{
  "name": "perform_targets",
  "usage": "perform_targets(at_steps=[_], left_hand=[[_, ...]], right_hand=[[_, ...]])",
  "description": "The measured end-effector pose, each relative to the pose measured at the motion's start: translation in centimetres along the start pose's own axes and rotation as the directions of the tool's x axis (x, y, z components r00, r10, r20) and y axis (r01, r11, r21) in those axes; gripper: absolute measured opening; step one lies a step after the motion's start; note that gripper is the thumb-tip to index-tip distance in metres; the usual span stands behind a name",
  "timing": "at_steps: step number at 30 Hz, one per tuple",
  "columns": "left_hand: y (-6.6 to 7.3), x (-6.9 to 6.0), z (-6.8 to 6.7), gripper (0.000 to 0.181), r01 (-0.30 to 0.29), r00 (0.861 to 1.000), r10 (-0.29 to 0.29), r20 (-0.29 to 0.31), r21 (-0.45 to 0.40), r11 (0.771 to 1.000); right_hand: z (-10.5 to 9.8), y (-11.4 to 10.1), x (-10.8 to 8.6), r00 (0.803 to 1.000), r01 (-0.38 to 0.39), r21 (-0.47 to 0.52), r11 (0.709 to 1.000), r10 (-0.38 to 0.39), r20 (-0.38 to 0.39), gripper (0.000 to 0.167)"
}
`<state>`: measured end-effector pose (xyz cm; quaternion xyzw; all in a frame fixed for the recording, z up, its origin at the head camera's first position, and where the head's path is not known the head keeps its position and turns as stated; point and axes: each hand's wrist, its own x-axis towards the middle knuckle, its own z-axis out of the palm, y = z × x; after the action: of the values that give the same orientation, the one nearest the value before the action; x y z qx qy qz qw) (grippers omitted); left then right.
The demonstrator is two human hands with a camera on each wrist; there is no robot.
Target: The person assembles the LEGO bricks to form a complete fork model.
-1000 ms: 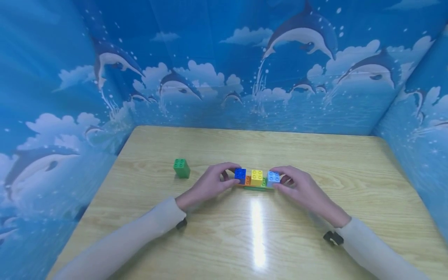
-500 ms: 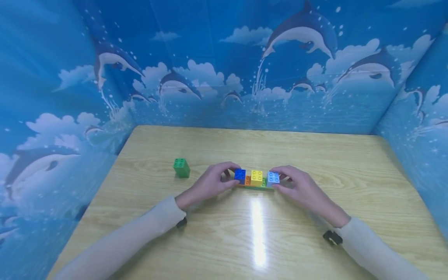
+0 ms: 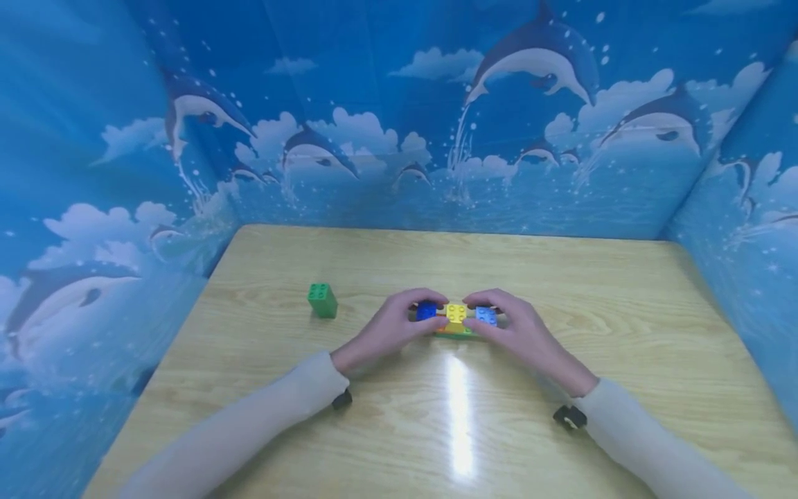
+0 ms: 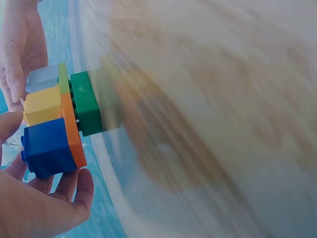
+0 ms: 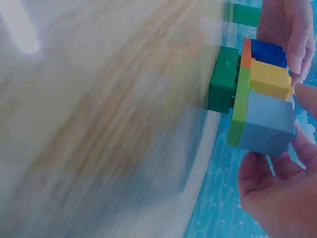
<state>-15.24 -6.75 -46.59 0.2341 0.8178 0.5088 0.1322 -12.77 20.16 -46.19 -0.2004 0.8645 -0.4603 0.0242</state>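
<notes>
A small building-brick assembly sits mid-table. Along its top are a dark blue brick (image 3: 427, 311), a yellow brick (image 3: 456, 314) and a light blue brick (image 3: 485, 316). An orange plate (image 4: 73, 131) and a lime green plate (image 4: 63, 79) lie beneath them, on a green brick (image 4: 86, 104). My left hand (image 3: 394, 323) reaches around the dark blue brick, its thumb and index finger at the yellow brick's left side. From the other side, my right hand (image 3: 522, 328) arches over the light blue brick and pinches at the yellow brick. Far-side fingertip contact is partly hidden.
A tall green block (image 3: 323, 301) stands on the wooden table (image 3: 280, 260), left of the assembly. Dolphin-patterned blue curtains (image 3: 374, 118) enclose the table's back and sides. A bright light streak (image 3: 460, 416) reflects off the tabletop in front.
Both hands have slid inward from the two blue bricks at the ends toward the yellow brick in the middle. The assembly and the tall green block have stayed in place.
</notes>
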Motion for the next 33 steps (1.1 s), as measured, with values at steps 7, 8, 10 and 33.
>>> perform_targets(at_steps=[7,8,10,33], left_hand=[[-0.1,0.4,0.4,0.032,-0.019,1.0,0.019,-0.005,-0.003,1.0],[-0.1,0.5,0.4,0.032,-0.025,1.0,0.025,-0.006,0.003,1.0],[0.0,0.5,0.4,0.03,-0.029,1.0,0.029,-0.01,0.018,0.999],[0.7,1.2,0.0,0.024,0.09,0.996,-0.09,0.01,0.068,0.994]], right_hand=[[0.4,0.2,0.3,0.999,-0.041,0.028,0.999,0.041,-0.006,0.035],[0.4,0.2,0.3,0.999,-0.042,0.035,0.998,0.043,-0.011,0.034],[0.5,0.3,0.3,0.999,-0.043,0.044,0.998,0.044,-0.017,0.032],[0.6,0.5,0.6,0.994,-0.108,0.094,0.99,0.108,0.011,0.032]])
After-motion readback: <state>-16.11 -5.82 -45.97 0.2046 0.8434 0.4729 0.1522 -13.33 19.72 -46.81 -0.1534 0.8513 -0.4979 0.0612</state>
